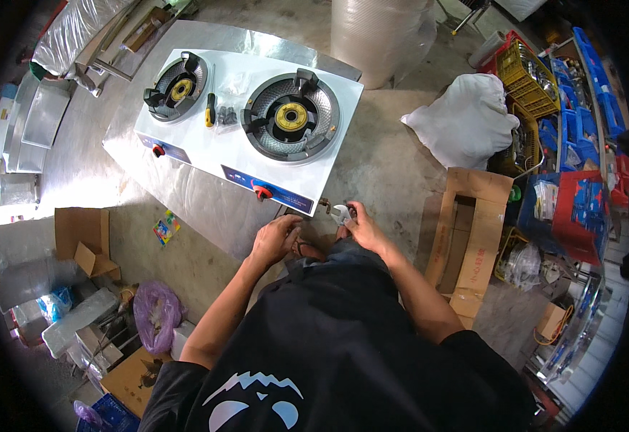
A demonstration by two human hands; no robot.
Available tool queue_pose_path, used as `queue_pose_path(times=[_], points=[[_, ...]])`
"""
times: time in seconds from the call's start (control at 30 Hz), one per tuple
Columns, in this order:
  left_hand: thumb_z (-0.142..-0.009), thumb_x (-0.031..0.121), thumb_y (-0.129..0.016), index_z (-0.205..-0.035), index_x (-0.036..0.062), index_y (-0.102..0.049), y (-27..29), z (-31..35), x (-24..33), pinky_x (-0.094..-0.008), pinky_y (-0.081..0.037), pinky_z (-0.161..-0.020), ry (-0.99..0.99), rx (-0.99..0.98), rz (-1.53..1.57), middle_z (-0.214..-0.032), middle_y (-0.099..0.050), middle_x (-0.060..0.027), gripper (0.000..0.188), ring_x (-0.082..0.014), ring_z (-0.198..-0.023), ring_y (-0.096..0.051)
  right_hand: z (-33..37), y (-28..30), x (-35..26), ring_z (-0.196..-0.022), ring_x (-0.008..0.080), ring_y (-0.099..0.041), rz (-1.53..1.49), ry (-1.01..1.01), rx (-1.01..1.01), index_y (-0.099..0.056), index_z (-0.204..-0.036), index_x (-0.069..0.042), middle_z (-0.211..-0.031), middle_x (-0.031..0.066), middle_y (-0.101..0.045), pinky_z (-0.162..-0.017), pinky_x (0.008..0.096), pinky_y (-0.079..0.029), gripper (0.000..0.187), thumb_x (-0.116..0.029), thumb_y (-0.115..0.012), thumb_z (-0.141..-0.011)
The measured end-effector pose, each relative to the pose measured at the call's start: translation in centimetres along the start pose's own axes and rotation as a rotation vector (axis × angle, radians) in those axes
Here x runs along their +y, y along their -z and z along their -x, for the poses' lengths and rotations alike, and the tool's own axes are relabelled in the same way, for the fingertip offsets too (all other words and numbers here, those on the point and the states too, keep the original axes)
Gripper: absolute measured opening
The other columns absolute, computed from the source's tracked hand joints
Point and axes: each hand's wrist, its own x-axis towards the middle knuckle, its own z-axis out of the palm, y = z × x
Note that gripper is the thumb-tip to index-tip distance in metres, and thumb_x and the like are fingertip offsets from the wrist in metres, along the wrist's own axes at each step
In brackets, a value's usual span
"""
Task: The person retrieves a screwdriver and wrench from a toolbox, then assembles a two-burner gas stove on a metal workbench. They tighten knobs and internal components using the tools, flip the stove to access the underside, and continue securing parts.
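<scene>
A two-burner gas stove [221, 147] with a white top stands in front of me. From its near right corner sticks a small brass fitting [324, 204]. My right hand [365, 227] is closed around an adjustable wrench [342, 214], whose silver jaw is right beside the fitting. Left of that corner, my left hand [275, 239] has its fingers curled in by the stove's front edge; whatever they hold is hidden. On the stove top, between the burners, lie a yellow-and-black screwdriver [210, 110] and a clear bag of small dark parts [226, 117].
The stove rests on a metal-topped surface [178, 194]. To the right are an open cardboard box [481, 252], a white sack [465, 119] and shelves of blue bins [581, 122]. A purple bag [157, 317] and more cardboard [84, 234] lie at left.
</scene>
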Motion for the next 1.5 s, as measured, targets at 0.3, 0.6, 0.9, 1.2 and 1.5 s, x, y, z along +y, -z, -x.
queue_pose_path(times=[0.3,0.6,0.9,1.2,1.5], points=[[-0.095,0.018,-0.064,-0.120,0.0090,-0.067,-0.6,-0.2,0.5,-0.0418,-0.056,-0.082,0.078,0.022,0.025,-0.108,-0.072,-0.0151,0.027,-0.0319,-0.090,-0.072,0.3,1.4,-2.1,-0.086,0.0429,-0.070,0.122,0.074,-0.016,-0.031,-0.141,0.000,-0.085,0.0213,-0.070,-0.083,0.0497,-0.052,0.050,-0.015,-0.054,-0.100],[-0.094,0.019,-0.063,-0.119,0.0080,-0.066,0.5,-1.4,0.5,-0.0444,-0.054,-0.087,-0.011,0.210,-0.026,-0.107,-0.071,-0.0148,0.027,-0.0356,-0.100,-0.068,-0.8,0.7,-2.3,-0.081,0.0398,-0.071,0.041,-0.080,-0.031,-0.036,-0.139,0.003,-0.077,0.0175,-0.069,-0.079,0.0498,-0.053,0.047,-0.015,-0.052,-0.099],[-0.094,0.017,-0.063,-0.124,0.0071,-0.061,1.4,-5.2,0.4,-0.0439,-0.053,-0.087,-0.093,0.167,-0.029,-0.107,-0.067,-0.0150,0.031,-0.0324,-0.100,-0.067,-2.8,-1.5,-4.4,-0.052,0.0235,-0.064,0.186,-0.300,0.003,-0.048,-0.129,0.004,-0.072,0.0130,-0.070,-0.049,0.0379,-0.051,0.035,-0.015,-0.053,-0.100],[-0.090,0.017,-0.067,-0.130,0.0074,-0.056,1.0,-5.3,-1.4,-0.0450,-0.051,-0.089,-0.110,0.117,0.048,-0.105,-0.064,-0.0156,0.043,-0.0336,-0.100,-0.065,-3.7,-1.6,-6.0,-0.071,0.0349,-0.074,0.212,-0.393,0.029,-0.053,-0.117,0.006,-0.073,0.0189,-0.072,-0.072,0.0436,-0.057,0.032,-0.016,-0.053,-0.093],[-0.089,0.014,-0.067,-0.132,0.0073,-0.053,0.7,-5.2,-2.3,-0.0455,-0.051,-0.091,-0.176,0.137,0.026,-0.109,-0.063,-0.0156,0.046,-0.0332,-0.104,-0.065,-3.2,-2.7,-7.2,-0.058,0.0232,-0.065,-0.152,-0.543,-0.033,-0.047,-0.130,0.004,-0.084,0.0163,-0.067,-0.049,0.0375,-0.056,0.035,-0.002,-0.051,-0.095]])
